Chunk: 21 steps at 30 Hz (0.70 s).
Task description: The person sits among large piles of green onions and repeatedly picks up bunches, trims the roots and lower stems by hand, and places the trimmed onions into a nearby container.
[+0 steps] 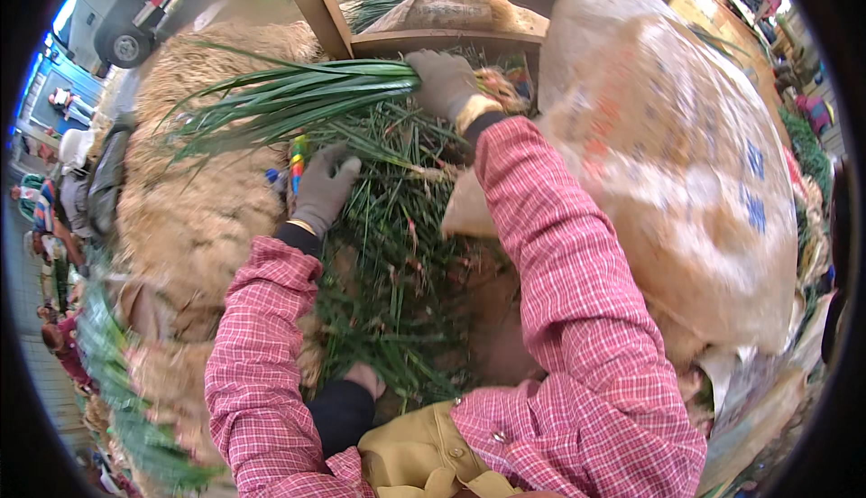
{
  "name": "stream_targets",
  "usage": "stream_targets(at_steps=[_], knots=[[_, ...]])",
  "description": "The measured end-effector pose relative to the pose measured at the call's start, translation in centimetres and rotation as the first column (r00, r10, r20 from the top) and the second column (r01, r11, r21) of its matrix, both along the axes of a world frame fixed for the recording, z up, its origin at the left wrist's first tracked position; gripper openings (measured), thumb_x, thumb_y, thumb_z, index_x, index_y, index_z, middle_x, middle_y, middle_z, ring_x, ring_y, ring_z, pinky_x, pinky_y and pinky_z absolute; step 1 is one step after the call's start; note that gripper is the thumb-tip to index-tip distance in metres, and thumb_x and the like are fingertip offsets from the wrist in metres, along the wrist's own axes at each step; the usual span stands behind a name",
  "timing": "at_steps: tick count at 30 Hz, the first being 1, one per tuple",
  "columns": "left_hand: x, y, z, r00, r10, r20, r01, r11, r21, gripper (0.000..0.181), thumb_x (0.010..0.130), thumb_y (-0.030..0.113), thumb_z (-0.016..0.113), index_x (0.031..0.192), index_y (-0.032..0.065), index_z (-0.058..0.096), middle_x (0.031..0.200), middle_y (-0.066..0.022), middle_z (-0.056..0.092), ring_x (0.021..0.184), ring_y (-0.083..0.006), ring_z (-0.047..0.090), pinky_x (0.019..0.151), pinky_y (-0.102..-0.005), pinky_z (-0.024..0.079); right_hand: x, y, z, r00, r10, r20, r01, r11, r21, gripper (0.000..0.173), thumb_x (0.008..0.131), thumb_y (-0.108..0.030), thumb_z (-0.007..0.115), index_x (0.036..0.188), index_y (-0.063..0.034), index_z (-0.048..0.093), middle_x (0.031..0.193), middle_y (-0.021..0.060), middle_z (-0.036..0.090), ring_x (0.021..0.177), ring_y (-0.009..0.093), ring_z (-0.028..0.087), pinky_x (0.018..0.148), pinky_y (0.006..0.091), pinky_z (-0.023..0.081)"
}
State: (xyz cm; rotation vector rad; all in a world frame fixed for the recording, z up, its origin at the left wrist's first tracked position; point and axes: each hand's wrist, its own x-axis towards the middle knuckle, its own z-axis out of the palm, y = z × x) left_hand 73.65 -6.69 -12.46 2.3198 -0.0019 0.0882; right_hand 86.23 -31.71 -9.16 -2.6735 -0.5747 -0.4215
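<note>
My right hand (443, 85), in a grey glove, grips a bunch of green onions (325, 92) close to the root end. The long green leaves fan out to the left, and pinkish roots (500, 88) show past the hand on the right. Below the bunch, my left hand (328, 183), also gloved, is half curled with a gap between thumb and fingers; I see nothing in it. A bright multicoloured object (297, 163) stands just beside its wrist. Beneath both hands lies a heap of loose onion leaves and trimmings (399, 247).
A large translucent woven sack (676, 160) bulges at the right. Tan fibrous matting or sacking (203, 173) covers the left side. A wooden frame (446, 39) crosses ahead. More green onions (135, 396) lie at lower left. People (67, 214) and a truck wheel (126, 47) are farther left.
</note>
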Motion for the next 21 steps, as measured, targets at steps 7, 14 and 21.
stream_targets(at_steps=[7,14,21], knots=[[16.5,-0.1,-19.0,0.970,0.241,0.011,-0.216,0.848,0.485,0.057,0.090,0.051,0.056,0.128,0.0082,0.060,0.137,-0.0189,0.055,0.129,-0.0332,0.050,0.110,-0.0461,0.035,12.3,-0.6,-13.8,0.989,-0.145,0.003,0.144,0.981,-0.134,0.040,0.078,-0.014,0.067,0.117,-0.0161,0.061,0.107,0.0114,0.066,0.100,0.034,0.064,0.087,0.0446,0.049],[25.1,1.9,-29.3,0.742,0.635,-0.213,-0.579,0.768,0.272,0.071,0.095,0.056,0.045,0.150,0.0133,0.035,0.155,-0.0141,0.035,0.141,-0.0339,0.033,0.113,-0.0584,0.020,22.3,-7.2,-15.7,0.909,-0.415,-0.022,0.399,0.887,-0.233,0.042,0.080,-0.012,0.061,0.121,-0.0185,0.061,0.110,0.0158,0.068,0.100,0.034,0.068,0.085,0.0443,0.053],[25.4,1.6,-37.0,0.869,0.492,0.042,-0.371,0.595,0.713,0.069,0.086,0.052,0.060,0.143,0.0168,0.043,0.143,-0.0109,0.045,0.139,-0.0299,0.035,0.110,-0.0605,0.021,34.2,-13.8,-13.0,0.849,-0.528,0.024,0.529,0.845,-0.078,0.049,0.083,-0.035,0.059,0.126,-0.0132,0.059,0.105,0.0215,0.069,0.099,0.043,0.064,0.084,0.0498,0.050]])
